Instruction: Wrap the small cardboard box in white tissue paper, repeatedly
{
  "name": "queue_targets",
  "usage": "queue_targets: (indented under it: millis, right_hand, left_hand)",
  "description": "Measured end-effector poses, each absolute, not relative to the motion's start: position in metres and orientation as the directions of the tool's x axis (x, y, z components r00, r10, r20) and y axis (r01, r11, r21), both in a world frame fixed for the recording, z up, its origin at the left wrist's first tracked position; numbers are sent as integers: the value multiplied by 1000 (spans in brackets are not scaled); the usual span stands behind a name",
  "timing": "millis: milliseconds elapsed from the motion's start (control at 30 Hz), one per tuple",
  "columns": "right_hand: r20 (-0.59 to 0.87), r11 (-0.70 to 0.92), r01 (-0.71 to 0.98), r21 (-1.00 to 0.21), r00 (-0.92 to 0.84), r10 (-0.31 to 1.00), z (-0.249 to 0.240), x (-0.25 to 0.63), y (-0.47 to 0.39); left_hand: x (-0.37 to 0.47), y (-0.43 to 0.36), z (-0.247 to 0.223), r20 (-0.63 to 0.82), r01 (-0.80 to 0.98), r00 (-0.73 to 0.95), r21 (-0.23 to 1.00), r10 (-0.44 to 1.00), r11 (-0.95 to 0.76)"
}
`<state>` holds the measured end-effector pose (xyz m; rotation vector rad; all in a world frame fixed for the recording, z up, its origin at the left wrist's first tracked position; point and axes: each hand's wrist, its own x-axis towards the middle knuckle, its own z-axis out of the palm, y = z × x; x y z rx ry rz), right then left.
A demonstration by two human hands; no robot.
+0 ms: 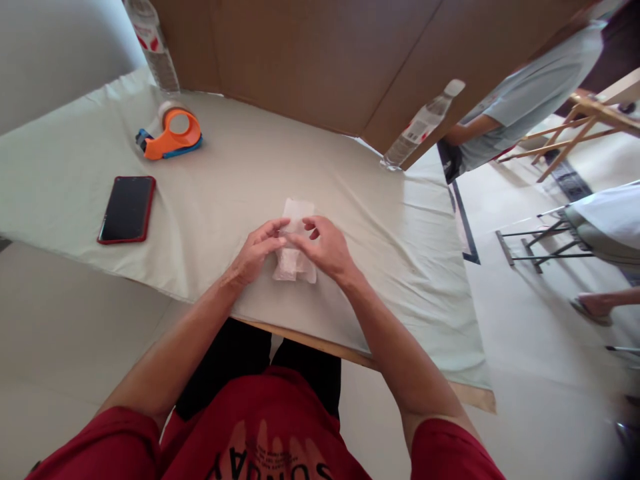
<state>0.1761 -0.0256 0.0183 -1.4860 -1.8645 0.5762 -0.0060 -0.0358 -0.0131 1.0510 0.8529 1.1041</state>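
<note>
A small bundle in white translucent wrap [287, 264], which looks like bubble wrap, lies on the cloth near the table's front edge. One flap of the wrap stretches away from me past my fingertips. My left hand [259, 252] grips the bundle's left side, thumb and fingers close together at its middle. From the right, my right hand [326, 248] reaches over it with the thumb laid across the wrap and the other fingers bent at its far side. Both thumbs nearly meet on top. What the wrap encloses is hidden.
An orange tape dispenser [176, 135] and a phone in a red case [127, 209] lie to the left. Water bottles [156, 50] [423, 127] stand by the cardboard partition [300, 60]. Beyond the table's right edge are two people and folding stools.
</note>
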Motion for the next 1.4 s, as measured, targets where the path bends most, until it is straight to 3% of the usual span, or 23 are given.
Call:
queue_targets:
  millis: [100, 233, 367, 433, 500, 667, 767, 900, 1000, 1233, 1400]
  right_hand:
    - [211, 217, 714, -666, -99, 973, 5, 168, -28]
    - [177, 125, 511, -850, 56, 983, -3, 175, -18]
    - [-17, -28, 75, -997, 140, 990, -6, 188, -15]
    - [-103, -99, -62, -993, 58, 993, -6, 190, -18]
    - [-128, -136, -120, -983, -72, 989, -5, 188, -22]
    - [-126, -173, -140, -975, -294, 947, -2, 178, -28]
    - [-112, -143, -188, -972, -170, 979, -6, 180, -22]
    - [-65, -57, -53, -997, 165, 984, -17, 195, -11]
    - [5, -35, 150, -988, 255, 967, -21, 206, -7]
    - [22, -68, 300, -952, 288, 957, -20, 223, -6]
    - [15, -88, 332, -939, 295, 955, -21, 228, -6]
  left_hand:
    - [-8, -34, -10, -41, -320, 274, 938, 961, 131]
    - [-10, -30, -12, 2, -252, 232, 966, 973, 59]
    - [-8, -32, -17, 164, 126, -17, 979, 986, -160]
    - [-6, -36, -17, 315, 360, -91, 895, 945, -264]
    - [-3, -40, -15, 369, 478, -65, 827, 927, -296]
    - [1, -45, -10, 201, 565, -15, 810, 979, -158]
    - [-3, -41, -11, 156, 509, -41, 853, 987, -114]
    - [-9, -29, -17, 68, 230, -189, 973, 980, -23]
    - [-11, -23, -20, -57, 21, -269, 998, 961, 65]
    - [-15, -29, -18, 94, 272, -225, 962, 970, -30]
    - [-18, -23, -24, -42, 39, -284, 998, 958, 55]
